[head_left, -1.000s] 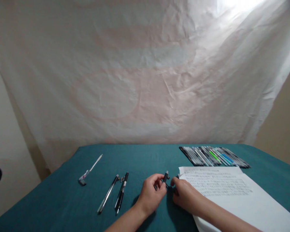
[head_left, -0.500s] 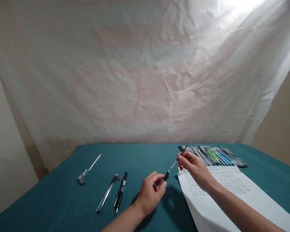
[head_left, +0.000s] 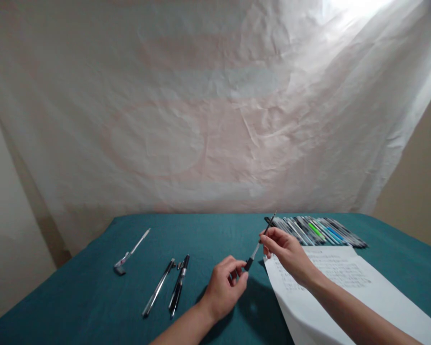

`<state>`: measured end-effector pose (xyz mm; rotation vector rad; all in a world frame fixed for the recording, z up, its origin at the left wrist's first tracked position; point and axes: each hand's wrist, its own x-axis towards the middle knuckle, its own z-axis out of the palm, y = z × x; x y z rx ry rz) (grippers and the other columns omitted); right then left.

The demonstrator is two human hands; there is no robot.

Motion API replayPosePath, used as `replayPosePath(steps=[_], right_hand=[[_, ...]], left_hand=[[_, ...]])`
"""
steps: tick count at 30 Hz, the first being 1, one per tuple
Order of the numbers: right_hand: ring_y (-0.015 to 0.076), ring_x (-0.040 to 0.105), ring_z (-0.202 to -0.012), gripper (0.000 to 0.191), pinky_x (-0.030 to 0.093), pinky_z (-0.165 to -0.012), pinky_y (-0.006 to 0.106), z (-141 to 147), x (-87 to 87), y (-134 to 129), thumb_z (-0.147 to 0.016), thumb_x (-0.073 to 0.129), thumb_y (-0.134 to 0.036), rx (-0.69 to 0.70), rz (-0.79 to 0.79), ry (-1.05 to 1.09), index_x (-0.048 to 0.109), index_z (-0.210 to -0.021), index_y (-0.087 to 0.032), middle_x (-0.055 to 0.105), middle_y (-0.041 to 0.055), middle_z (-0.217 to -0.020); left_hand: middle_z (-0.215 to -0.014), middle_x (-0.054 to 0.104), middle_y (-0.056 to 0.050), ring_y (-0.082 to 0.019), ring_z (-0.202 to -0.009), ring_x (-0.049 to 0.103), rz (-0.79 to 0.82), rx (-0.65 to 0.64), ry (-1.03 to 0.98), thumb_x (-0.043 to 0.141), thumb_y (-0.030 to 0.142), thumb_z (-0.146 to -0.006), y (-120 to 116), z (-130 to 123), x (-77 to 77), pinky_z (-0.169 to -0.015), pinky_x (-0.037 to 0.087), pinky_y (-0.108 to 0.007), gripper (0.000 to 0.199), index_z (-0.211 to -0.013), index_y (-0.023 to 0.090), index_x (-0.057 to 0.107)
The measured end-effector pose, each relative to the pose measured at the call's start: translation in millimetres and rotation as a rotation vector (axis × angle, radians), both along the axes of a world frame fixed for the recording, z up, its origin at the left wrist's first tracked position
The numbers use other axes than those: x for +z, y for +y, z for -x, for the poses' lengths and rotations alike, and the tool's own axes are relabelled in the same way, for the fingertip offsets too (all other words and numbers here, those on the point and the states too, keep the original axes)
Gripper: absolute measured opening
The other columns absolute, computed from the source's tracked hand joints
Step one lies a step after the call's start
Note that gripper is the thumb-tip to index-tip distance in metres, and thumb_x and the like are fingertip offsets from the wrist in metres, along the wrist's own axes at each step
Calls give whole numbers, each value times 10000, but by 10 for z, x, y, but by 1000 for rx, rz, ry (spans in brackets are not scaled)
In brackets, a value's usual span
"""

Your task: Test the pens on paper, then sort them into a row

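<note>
Green cloth [head_left: 93, 302] formed the work surface. Left hand [head_left: 224, 287] pinched a black part [head_left: 249, 264], probably a cap; right hand [head_left: 287, 250] pinched the refill [head_left: 256, 249], lower end at that part. Refill looked light, slim, bendable: best held mid-length

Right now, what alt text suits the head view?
A person's right hand holds a pen refill, its lower end meeting a black pen part in the left hand. On the teal cloth, pens lie left; handwritten paper and a pen row, right.
</note>
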<state>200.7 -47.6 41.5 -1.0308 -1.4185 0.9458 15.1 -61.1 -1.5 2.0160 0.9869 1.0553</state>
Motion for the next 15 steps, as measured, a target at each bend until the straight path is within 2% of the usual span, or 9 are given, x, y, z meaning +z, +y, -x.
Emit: replayPosePath(steps=[4, 7, 9, 15], right_hand=[[87, 445, -475, 328, 372, -496, 221, 44, -47, -13, -742, 523, -473, 62, 59, -20, 546, -746, -146, 498, -29, -541], [93, 471, -493, 351, 390, -509, 224, 71, -150, 2, -758, 489, -484, 190, 116, -87, 556, -759, -139, 516, -21, -556], [108, 502, -539, 343, 407, -531, 231, 73, -240, 23, -790, 448, -463, 223, 103, -189, 566, -807, -141, 541, -5, -599], [167, 525, -796, 220, 402, -715, 281, 94, -515, 64, -842, 409, -241, 65, -278, -805, 620, -872, -186, 583, 53, -831]], left_hand=[[-739, 501, -16, -86, -582, 438, -11, 6, -13, 484, 279, -783, -14, -3, 20, -545, 372, -194, 215, -914, 163, 608], [-739, 495, -14, -89, -598, 442, -14, 28, -36, 472, 280, -793, -5, 4, 21, -561, 373, -196, 215, -915, 162, 604], [-740, 489, -13, -92, -611, 446, -16, 53, -67, 463, 279, -799, 10, 11, 19, -564, 373, -196, 214, -908, 159, 603], [-738, 485, -9, -92, -613, 449, -11, 96, -108, 464, 291, -800, 51, 18, 7, -548, 367, -193, 227, -911, 150, 601]])
